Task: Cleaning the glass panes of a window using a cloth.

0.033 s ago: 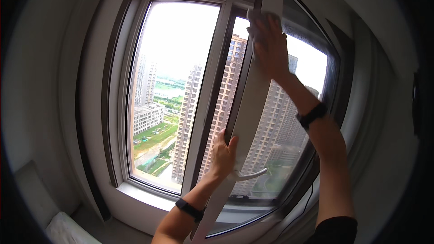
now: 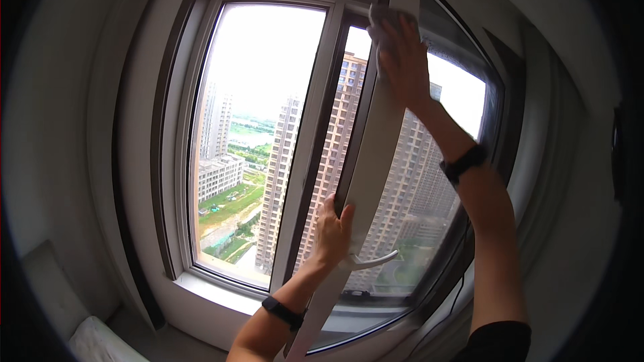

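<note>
A white window sash (image 2: 377, 154) stands swung open towards me, its dark outer edge to the left. My right hand (image 2: 406, 70) is high on the sash's upright and presses a grey cloth (image 2: 381, 16) against it. Part of the cloth is hidden under the palm and fingers. Lower down, my left hand (image 2: 332, 236) grips the sash's left edge, fingers behind it and thumb on the near face. Just right of that hand, a white handle (image 2: 377, 261) sticks out sideways over the glass.
To the left is a fixed pane (image 2: 255, 127), with tall buildings and green ground far below outside. A white sill (image 2: 218, 295) runs under it. A dark cable (image 2: 459, 295) hangs at the lower right. Pale bedding or a cushion (image 2: 100, 342) shows at the lower left.
My right hand and the cloth have shifted slightly up the sash's upright. My left hand keeps its place on the sash edge.
</note>
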### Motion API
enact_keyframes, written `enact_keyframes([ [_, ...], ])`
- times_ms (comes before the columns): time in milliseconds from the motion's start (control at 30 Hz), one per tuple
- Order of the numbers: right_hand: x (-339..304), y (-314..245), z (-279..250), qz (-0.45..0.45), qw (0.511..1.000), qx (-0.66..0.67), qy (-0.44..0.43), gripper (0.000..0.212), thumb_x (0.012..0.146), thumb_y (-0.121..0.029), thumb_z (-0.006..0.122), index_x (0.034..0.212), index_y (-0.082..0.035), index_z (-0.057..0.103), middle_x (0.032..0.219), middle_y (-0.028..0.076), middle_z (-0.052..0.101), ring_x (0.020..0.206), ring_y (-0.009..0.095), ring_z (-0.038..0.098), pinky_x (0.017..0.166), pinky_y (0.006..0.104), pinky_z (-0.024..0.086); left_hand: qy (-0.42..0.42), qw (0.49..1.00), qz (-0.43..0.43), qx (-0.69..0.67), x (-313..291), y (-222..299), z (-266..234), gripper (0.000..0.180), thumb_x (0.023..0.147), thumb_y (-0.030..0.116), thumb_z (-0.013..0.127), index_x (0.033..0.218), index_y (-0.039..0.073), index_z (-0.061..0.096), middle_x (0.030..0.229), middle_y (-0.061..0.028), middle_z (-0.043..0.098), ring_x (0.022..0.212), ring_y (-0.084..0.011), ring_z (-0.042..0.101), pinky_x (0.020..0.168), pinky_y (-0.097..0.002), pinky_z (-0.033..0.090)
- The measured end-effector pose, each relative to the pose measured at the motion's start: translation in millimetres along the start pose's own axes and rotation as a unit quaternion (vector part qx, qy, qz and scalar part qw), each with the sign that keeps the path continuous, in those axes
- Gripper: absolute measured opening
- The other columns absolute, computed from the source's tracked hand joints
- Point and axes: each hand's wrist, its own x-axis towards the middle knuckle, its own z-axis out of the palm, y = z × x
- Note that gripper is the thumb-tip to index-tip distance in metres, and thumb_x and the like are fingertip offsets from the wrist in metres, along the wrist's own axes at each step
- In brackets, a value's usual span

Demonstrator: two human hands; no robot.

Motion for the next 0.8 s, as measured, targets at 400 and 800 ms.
enact_keyframes([
  [400,129.5,68.6,16.5,-0.072,0.973,-0.211,0.066,0.032,0.085,-0.025,0.045,0.115,-0.015,0.049,0.133,0.009,0.036,0.119,0.035,0.036,0.092,0.0517,0.036,-0.003,0.999,-0.033,0.015,-1.8,7.1,-2.2,0.053,0.088,0.037,0.046,0.115,-0.008,0.043,0.107,-0.029,0.051,0.099,-0.0438,0.05,0.084,-0.0441,0.041],
  [800,130.3,192.4,19.8,0.132,0.979,-0.141,-0.06,0.039,0.09,-0.037,0.033,0.122,-0.018,0.042,0.137,0.007,0.03,0.127,0.034,0.024,0.096,0.0603,0.028,-0.005,0.997,-0.043,0.059,-12.4,-8.0,-5.9,0.064,0.088,0.053,0.032,0.114,-0.004,0.045,0.097,-0.0257,0.055,0.086,-0.0397,0.056,0.072,-0.042,0.046],
])
